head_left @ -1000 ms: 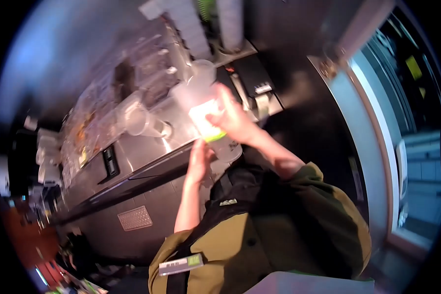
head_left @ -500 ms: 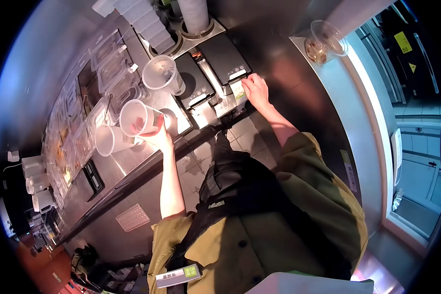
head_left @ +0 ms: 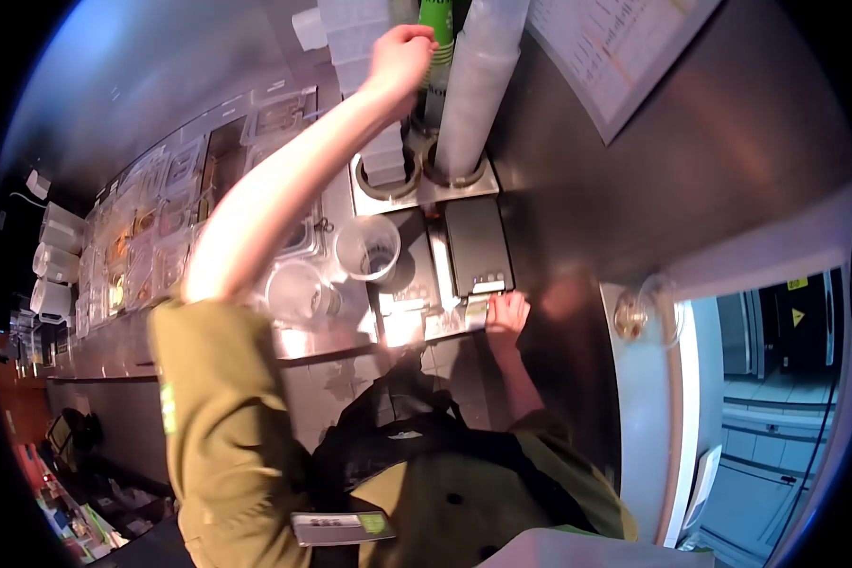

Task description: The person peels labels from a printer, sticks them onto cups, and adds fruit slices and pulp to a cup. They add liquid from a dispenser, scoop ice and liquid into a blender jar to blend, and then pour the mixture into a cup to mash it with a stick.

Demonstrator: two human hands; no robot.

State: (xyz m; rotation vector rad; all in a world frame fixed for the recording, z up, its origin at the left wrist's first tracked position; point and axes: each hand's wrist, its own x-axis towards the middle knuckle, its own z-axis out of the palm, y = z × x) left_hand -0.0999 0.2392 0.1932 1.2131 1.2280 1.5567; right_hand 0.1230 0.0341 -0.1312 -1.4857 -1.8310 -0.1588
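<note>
My left hand (head_left: 404, 59) is stretched far across the counter, its fingers curled closed against a stack of green cups (head_left: 435, 33). Down at the front edge, my right hand (head_left: 508, 314) has its fingers bent together beside a small label (head_left: 477, 313); anything inside them is hidden. Behind it lies a flat black scale (head_left: 479, 244). A clear plastic cup (head_left: 367, 248) with dark markings stands near a second scale (head_left: 409, 256). Another clear cup (head_left: 298, 295) stands to its left, partly below my left forearm.
Tall stacks of translucent cups (head_left: 478, 104) and square containers (head_left: 358, 19) rise from round holders at the back. Lidded clear tubs (head_left: 175, 170) line the left counter. A printed sheet (head_left: 625, 52) hangs on the wall. A clear container (head_left: 631, 317) sits on the right ledge.
My left hand has let go of the clear cup and moved up to the green cup stack. My right hand stays at the front edge by the label. The view has turned.
</note>
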